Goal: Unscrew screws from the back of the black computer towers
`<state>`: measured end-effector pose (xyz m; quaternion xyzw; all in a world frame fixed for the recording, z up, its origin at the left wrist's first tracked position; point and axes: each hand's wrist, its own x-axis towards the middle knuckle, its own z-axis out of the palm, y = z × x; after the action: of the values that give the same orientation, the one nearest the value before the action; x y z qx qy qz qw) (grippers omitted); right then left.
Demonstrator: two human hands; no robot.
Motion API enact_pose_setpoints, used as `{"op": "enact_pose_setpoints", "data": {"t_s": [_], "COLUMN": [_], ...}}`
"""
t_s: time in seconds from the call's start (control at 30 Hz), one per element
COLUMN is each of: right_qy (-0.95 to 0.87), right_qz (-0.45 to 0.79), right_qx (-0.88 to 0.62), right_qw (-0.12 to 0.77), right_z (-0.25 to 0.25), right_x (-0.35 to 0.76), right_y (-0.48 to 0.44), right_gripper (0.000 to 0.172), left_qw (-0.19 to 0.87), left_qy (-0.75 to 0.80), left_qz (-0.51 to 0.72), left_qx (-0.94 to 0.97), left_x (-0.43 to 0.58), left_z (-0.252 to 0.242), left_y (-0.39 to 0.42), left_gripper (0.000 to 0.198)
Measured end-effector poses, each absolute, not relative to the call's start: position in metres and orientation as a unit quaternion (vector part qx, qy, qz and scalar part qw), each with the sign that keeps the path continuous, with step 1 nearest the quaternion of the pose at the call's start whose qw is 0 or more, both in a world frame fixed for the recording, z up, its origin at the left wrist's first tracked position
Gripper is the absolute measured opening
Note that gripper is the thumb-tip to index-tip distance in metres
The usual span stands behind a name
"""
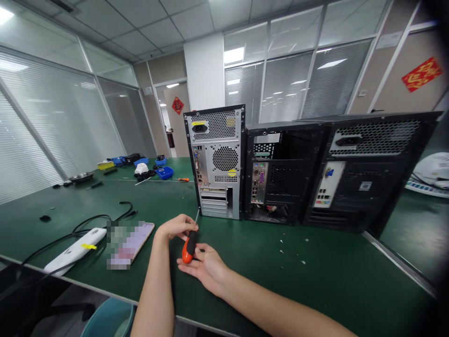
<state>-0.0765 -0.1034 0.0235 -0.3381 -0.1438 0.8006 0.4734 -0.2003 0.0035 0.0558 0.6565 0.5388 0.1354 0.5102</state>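
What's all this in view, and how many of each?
Boxy computer towers: 3, black, one silver-backed, centre-right
Flat tabletop: 1 or more, green, beneath
Screwdrivers: 2, orange-black, one held, one farther back
Flat phone: 1, lilac screen, left
Long power strip: 1, white, left
Plastic trays: several, blue or yellow, back-left
Metal dish: 1, silver, back-left
Round bucket: 1, teal, bottom-left
Paper decorations: 2, red, background
Left hand, right hand: 2, bare, at held screwdriver

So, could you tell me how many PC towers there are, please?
3: the silver-backed PC tower at left, the middle black PC tower, and the right-hand black PC tower; others could be hidden behind.
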Motion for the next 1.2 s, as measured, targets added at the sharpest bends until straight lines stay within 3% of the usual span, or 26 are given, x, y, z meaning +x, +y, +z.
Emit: {"op": "enact_pose_setpoints", "data": {"t_s": [0.67, 1.2], "right_qy": [-0.221, -0.249], "right_qz": [0.789, 0.744], "right_qx": [-0.345, -0.417], "right_qw": [0.457, 0.459], "right_z": [0.02, 0.019], "right_x": [-0.081, -0.084], "right_y": [-0.106, -0.105], "right_gripper": [0.007, 0.028], "left_qw": [0.423, 0.326], "left_qy": [0.594, 0.63], "left_qz": [0.095, 0.069], "left_qx": [0.678, 0.702], "left_x": [-0.188, -0.177], "left_z": [0.056, 0.049], "left_y": [0.003, 0.006], "left_gripper": [0.036, 0.022]}}
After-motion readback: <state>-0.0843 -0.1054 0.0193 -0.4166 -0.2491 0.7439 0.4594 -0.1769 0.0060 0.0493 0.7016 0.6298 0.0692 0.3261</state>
